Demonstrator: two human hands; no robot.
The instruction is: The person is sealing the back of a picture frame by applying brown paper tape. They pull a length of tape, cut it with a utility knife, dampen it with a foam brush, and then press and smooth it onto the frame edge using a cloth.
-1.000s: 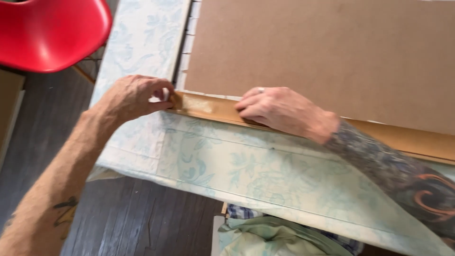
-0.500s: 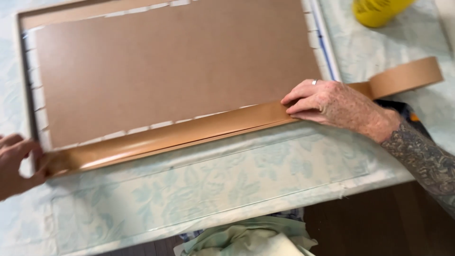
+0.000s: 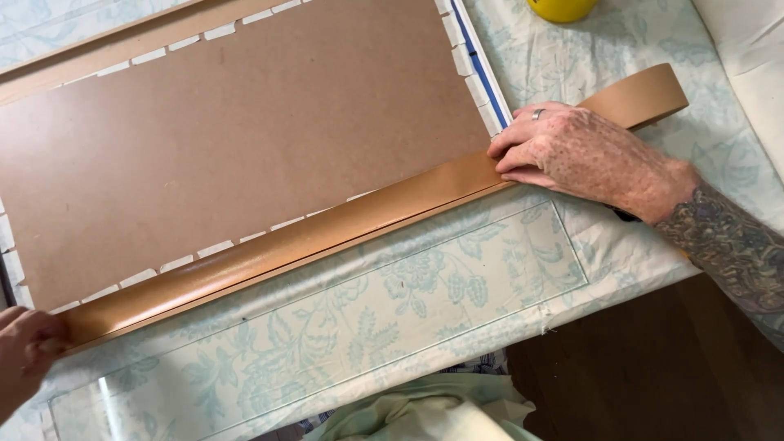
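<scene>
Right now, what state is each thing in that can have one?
brown tape strip: stretched flat along the frame's near edge, loose tail curling up past the right hand.
brown backing board: lying flat inside the frame.
left hand: pressing the tape's left end.
right hand: fingers flat, pressing the tape at the right corner.
floral cloth: spread over the table.

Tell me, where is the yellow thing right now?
In the head view the yellow thing sits at the top edge, right of the brown board, above the right hand.
</scene>
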